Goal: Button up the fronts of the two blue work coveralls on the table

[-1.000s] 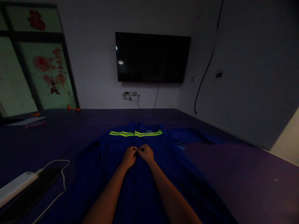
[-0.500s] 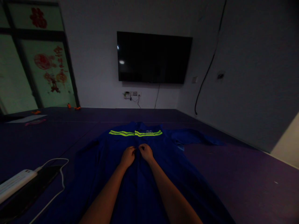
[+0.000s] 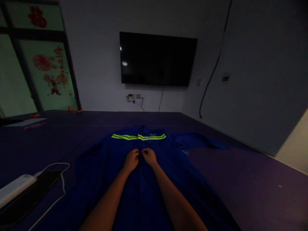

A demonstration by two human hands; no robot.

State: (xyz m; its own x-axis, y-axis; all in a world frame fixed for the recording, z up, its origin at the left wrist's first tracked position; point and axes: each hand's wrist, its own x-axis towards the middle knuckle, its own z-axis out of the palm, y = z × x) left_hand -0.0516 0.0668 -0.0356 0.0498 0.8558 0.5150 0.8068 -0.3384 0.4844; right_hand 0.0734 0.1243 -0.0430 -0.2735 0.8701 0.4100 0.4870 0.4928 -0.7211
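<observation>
A blue work jacket (image 3: 163, 170) lies spread face up on the purple floor, its collar away from me and one sleeve stretched out to the right. A yellow-green reflective strip (image 3: 152, 137) crosses its chest. Just below that strip, at the front seam, my left hand (image 3: 132, 159) pinches the cloth edge. My right hand (image 3: 149, 156) is closed on the same front opening, close beside the left. The fingertips nearly meet; whether a button or fastener is between them is too dark to see.
To the left lie a white power strip (image 3: 18, 189) and a dark flat object (image 3: 31, 195), with a white cable (image 3: 63, 183) curving toward the jacket. Small orange things (image 3: 35, 115) and a pink item (image 3: 35, 125) are farther off. A television (image 3: 157, 59) hangs on the far wall.
My hands have drawn very slightly closer together at the jacket's front seam. The whole view has shifted a little; the jacket lies as before.
</observation>
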